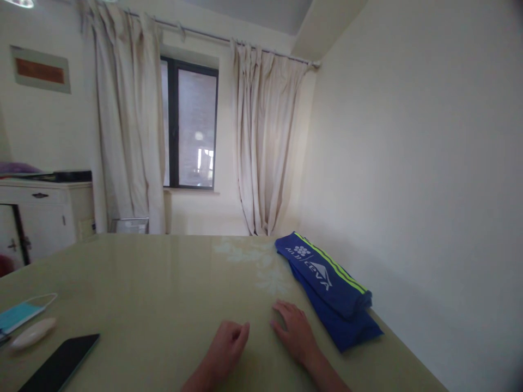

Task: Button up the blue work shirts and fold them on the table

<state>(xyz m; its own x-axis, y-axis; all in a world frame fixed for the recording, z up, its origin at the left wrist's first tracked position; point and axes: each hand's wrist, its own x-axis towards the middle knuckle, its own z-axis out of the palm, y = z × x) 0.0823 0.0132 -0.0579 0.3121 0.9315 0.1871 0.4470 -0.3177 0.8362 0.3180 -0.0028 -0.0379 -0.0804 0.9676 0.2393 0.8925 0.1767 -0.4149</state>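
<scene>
My left hand rests on the pale green table near its front edge, its fingers curled into a loose fist with nothing in it. My right hand lies flat on the table beside it, fingers stretched out. Just right of my right hand, not touching it, lies a folded blue garment with white lettering and a yellow-green stripe, close to the wall.
At the table's left edge lie a black phone, a small white oval object and a blue face mask. A white cabinet, a curtained window and a white wall surround the table.
</scene>
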